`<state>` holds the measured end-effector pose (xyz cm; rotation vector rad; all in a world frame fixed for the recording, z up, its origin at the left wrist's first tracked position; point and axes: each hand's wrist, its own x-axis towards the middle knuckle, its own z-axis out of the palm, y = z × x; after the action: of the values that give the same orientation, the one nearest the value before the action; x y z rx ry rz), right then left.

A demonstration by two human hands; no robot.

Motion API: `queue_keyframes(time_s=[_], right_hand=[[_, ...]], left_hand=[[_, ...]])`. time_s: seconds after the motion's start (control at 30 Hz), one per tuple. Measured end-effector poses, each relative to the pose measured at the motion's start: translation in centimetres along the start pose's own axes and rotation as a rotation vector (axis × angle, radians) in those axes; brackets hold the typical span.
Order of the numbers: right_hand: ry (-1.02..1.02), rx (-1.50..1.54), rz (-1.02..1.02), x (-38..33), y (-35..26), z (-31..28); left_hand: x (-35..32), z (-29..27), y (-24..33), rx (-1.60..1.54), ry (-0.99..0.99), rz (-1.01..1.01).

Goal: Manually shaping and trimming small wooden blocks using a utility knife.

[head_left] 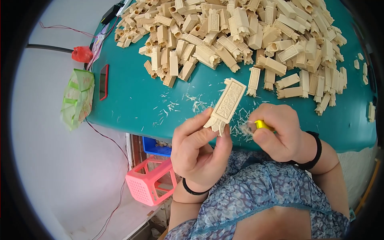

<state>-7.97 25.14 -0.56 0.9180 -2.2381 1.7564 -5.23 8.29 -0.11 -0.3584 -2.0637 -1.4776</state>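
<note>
Head view
Left hand [199,146]: closed around the lower end of a carved cream block [226,105], thumb and fingers pinching its base so the ornamented face tilts up toward the eyes and the long edge is exposed to the tool.
Carved cream block: slim rectangular piece with relief pattern, held above the near table edge, leaning up and to the right; apart from the heap.
Right hand [280,132]: clenched on a yellow-handled knife [256,125]; the short blade points left, close beside the block's lower edge, seemingly for trimming; contact cannot be told.
Shavings [192,105]: pale slivers strewn on the table just ahead of both hands, thickest beneath the held block.
Heap of blocks [240,32]: many like pieces piled across the far half, within arm's reach.
Teal table [132,100]: bears heap and shavings.
Red phone [103,82]: flat at the left edge, clear of the work.
Green mesh bag [77,98]: hanging off the left rim.
Pink basket [150,180]: on the floor below the table, beside a blue crate [154,147].
Wristbands: black, one on each wrist.
</note>
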Motion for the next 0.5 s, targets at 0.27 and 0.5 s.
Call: queue_keyframes(time_s=[0.27,0.5], right_hand=[[0.098,0.474,0.438,-0.07,-0.34,-0.09],[0.186,0.208,0.285,-0.45,-0.38,0.45]], left_hand=[[-0.57,-0.38,0.23,-0.404,-0.079,-0.250],[-0.53,-0.09,0.17,-0.495,-0.060,-0.463]])
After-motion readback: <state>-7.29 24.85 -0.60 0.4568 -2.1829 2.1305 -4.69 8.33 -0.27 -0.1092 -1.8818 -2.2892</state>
